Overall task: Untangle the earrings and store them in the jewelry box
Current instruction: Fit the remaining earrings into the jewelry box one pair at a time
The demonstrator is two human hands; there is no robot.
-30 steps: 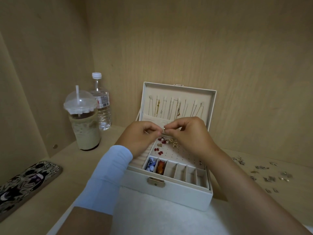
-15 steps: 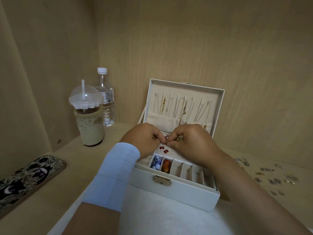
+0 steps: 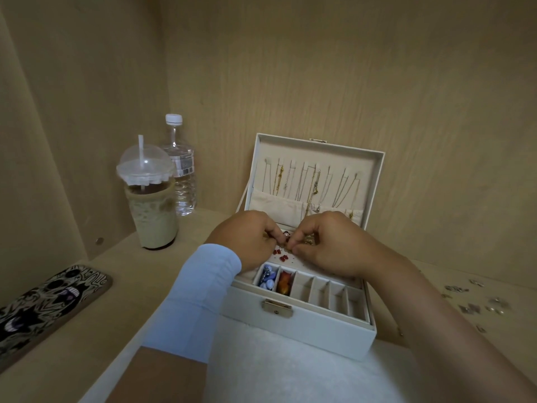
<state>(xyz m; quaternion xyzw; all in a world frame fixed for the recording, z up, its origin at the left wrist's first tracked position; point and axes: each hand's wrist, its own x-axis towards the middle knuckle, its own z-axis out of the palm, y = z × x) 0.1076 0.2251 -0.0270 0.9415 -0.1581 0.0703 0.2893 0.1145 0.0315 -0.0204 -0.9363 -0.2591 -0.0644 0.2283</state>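
Note:
A white jewelry box stands open in front of me, with necklaces hanging inside its raised lid. Both hands hover over the box's perforated earring panel. My left hand and my right hand meet fingertip to fingertip and pinch a small tangle of earrings between them. Small red earrings lie on the panel just below the fingers. Blue beads and an orange piece fill the two leftmost front compartments. The other front compartments hold nothing.
An iced coffee cup with a straw and a water bottle stand at the back left. A patterned phone lies at the left edge. Several small silver pieces are scattered on the shelf at right. A white cloth lies under the box.
Both hands have sunk lower toward the earring panel and stay joined on the earrings. The camera has tipped so the box sits lower and further right in view.

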